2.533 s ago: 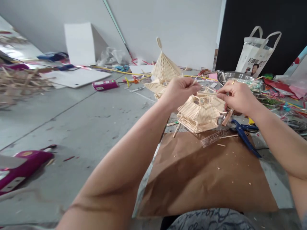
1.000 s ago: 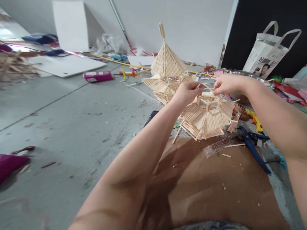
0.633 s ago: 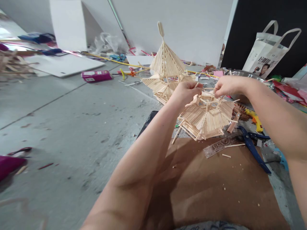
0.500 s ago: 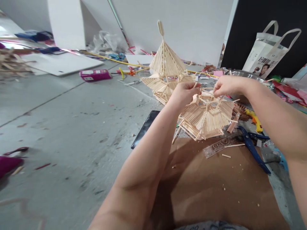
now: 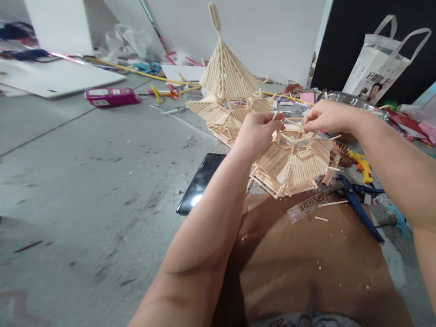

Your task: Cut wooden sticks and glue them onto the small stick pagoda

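A roof-like model section of thin wooden sticks [image 5: 294,170] rests at the near edge of the brown sheet [image 5: 306,259]. Over its far left side my left hand [image 5: 260,129] is closed in a pinch, with a short wooden stick [image 5: 275,115] poking up from the fingers. My right hand [image 5: 322,117] pinches at the far right side, where a thin wooden stick [image 5: 293,121] runs up to its fingertips. Behind my left hand stands a pointed stick tower [image 5: 228,72] with a tiered roof. My fingers hide part of the section's upper frame.
A black phone or tablet [image 5: 199,181] lies left of the sheet. Near the section are a clear ruler [image 5: 308,206], blue-handled pliers [image 5: 361,211] and a yellow glue gun [image 5: 363,165]. A metal bowl [image 5: 350,97], a white bag [image 5: 378,68] and a purple box [image 5: 111,97] sit farther off.
The view has turned slightly right and down, so the tower and purple box appear farther left. Both hands keep their pinch at nearly the same spots over the stick section.
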Demonstrator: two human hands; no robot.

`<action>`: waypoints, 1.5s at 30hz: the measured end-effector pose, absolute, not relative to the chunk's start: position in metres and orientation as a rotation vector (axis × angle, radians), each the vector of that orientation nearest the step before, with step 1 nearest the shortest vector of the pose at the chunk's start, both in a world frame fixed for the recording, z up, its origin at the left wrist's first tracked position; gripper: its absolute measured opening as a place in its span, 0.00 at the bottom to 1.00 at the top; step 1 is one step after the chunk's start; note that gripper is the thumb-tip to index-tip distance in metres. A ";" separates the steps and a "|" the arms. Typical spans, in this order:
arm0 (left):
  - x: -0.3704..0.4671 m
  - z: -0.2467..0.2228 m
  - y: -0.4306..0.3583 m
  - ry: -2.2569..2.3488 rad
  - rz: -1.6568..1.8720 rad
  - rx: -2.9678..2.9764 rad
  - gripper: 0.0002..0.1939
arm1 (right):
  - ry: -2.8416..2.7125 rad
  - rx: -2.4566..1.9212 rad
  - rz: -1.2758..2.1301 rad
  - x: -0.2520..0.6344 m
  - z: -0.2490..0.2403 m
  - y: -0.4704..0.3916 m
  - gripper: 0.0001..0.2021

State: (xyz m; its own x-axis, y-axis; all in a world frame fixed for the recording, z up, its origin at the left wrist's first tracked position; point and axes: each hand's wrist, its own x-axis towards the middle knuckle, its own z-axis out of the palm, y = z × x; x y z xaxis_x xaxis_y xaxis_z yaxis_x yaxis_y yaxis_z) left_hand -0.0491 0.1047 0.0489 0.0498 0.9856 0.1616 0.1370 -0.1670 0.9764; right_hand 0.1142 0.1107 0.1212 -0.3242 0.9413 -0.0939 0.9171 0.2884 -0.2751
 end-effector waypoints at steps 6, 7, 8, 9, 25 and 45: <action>-0.050 0.048 0.104 1.200 1.260 1.550 0.05 | -2.489 -1.701 0.434 0.116 0.119 0.115 0.04; -0.050 0.048 0.104 1.198 1.256 1.556 0.05 | -2.492 -1.686 0.441 0.116 0.119 0.116 0.04; -0.050 0.047 0.104 1.199 1.251 1.559 0.05 | -2.492 -1.681 0.447 0.116 0.119 0.116 0.04; -0.050 0.047 0.104 1.201 1.246 1.562 0.05 | -2.489 -1.690 0.448 0.116 0.119 0.116 0.04; -0.050 0.045 0.105 1.171 1.289 1.586 0.06 | -2.270 -1.701 0.626 0.115 0.110 0.113 0.07; -0.048 0.049 0.104 1.147 1.290 1.370 0.09 | -2.485 -1.714 0.305 0.126 0.132 0.111 0.05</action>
State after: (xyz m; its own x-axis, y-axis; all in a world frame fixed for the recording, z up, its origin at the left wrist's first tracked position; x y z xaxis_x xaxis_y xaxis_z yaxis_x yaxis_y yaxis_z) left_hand -0.0482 0.1036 0.0488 0.0235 0.9870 0.1593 0.0428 -0.1602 0.9862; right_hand 0.1264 0.1108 0.1318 -0.3580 0.9334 -0.0252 0.9118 0.3437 -0.2248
